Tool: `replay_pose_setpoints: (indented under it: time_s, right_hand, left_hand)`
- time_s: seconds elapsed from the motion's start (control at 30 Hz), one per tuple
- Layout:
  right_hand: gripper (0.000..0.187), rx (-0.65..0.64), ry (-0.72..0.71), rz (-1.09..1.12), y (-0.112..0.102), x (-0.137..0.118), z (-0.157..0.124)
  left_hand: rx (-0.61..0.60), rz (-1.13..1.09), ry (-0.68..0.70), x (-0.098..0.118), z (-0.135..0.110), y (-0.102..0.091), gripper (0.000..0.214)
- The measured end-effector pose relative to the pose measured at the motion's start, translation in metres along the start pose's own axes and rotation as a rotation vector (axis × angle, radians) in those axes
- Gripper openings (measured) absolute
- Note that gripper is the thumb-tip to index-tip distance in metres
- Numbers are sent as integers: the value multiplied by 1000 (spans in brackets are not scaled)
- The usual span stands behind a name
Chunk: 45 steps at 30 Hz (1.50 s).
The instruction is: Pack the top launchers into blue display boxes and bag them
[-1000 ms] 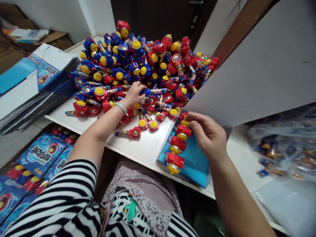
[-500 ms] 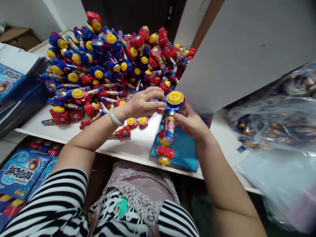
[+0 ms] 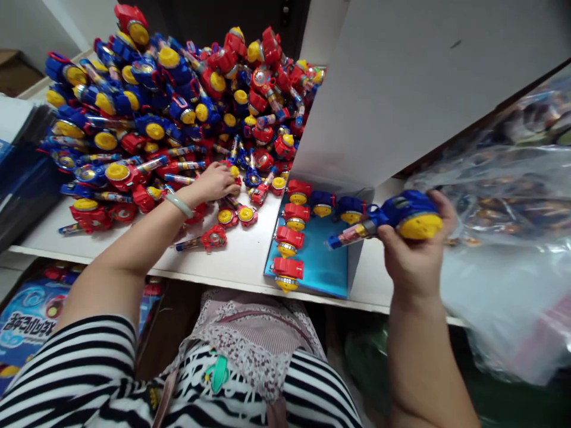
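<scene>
The right hand point(image 3: 413, 261) pinches a blue toy point(image 3: 408, 208) between its fingers near the blue box point(image 3: 328, 264)'s right side — its jutting tube point(image 3: 352, 236) could knock the boxed toys point(image 3: 350, 208) if swung low — while the left hand point(image 3: 216, 182) bends its fingers at the pile point(image 3: 172, 113), grip impossible to tell.

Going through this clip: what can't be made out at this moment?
All in the head view:
Left hand: its own back hides whether its fingers close on any of the piled toys.
Right hand: most fingers are hidden behind the blue toy it holds.
Plastic bag: creased film blurs its contents.
Blue package: cut off by the left edge.
</scene>
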State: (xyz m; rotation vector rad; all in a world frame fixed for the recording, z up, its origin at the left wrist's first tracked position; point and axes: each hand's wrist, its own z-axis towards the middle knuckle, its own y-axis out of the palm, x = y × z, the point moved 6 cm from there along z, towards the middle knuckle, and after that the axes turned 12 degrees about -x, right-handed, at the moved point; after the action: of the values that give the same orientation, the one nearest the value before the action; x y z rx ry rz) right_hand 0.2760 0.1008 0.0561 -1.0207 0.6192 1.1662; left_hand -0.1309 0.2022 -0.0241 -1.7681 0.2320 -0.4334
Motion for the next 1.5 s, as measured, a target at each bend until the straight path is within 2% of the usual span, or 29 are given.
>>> replay_pose_setpoints:
  time_s: [0.07,0.13,0.23,0.33,0.43,0.53,0.63,0.73,0.83,0.87,0.93,1.0,1.1,1.13,1.17,1.2,1.27,1.33,1.4,1.43,1.5]
  right_hand:
    - [72,85,-99,-228,-14,3,-16]
    - [71,74,-151,-349,-7,13,-28]
    - [66,-13,-127,-384,23,40,-38]
    - [56,-80,-84,-354,50,67,-42]
    - [55,-121,-81,-294,58,78,-43]
    - [56,-259,-100,-217,62,80,-39]
    - [57,-405,-68,-203,74,83,-34]
    - [63,-473,20,-258,78,79,-33]
    - [68,-581,18,-384,67,53,-31]
    - [69,-569,-11,-441,60,38,-28]
    - [66,-447,-103,-528,45,3,-16]
    - [62,-324,-224,-527,47,-34,1]
    - [74,-364,-382,-427,86,-77,27]
    - [75,-375,-416,-392,97,-86,33]
    - [73,-367,-441,-361,105,-92,37]
    - [68,-335,-459,-337,105,-95,38]
    - [59,-190,-473,-307,86,-90,33]
    - [59,-14,-461,-318,48,-70,20]
    - [65,93,-424,-362,14,-41,2]
    - [68,100,-400,-384,3,-23,-7]
    - [67,52,-325,-401,-6,13,-23]
  left_hand:
    - [-10,39,-158,-4,-5,-3,26]
    - [47,57,-264,2,0,-7,21]
    - [92,62,-227,26,19,-4,40]
    - [-29,78,-229,40,39,11,59]
    - [-103,97,-259,40,46,21,61]
    - [-89,81,-239,35,43,22,56]
    - [-5,-60,-203,25,37,15,54]
    - [187,-326,-183,8,28,-6,54]
    - [382,-624,-173,-6,10,-37,45]
    - [424,-730,-153,-5,2,-48,45]
    - [473,-937,-56,14,-13,-70,48]
    - [470,-1070,69,52,-27,-90,48]
    - [357,-1062,237,124,-42,-114,41]
    - [307,-1035,268,142,-44,-118,40]
    - [269,-1022,280,153,-45,-121,40]
    - [246,-1016,271,155,-45,-121,42]
    - [250,-987,181,133,-39,-115,42]
    - [264,-853,41,91,-28,-98,39]
    - [202,-634,-104,51,-11,-68,40]
    - [141,-534,-163,37,-2,-48,41]
    - [27,-384,-233,25,16,-9,49]
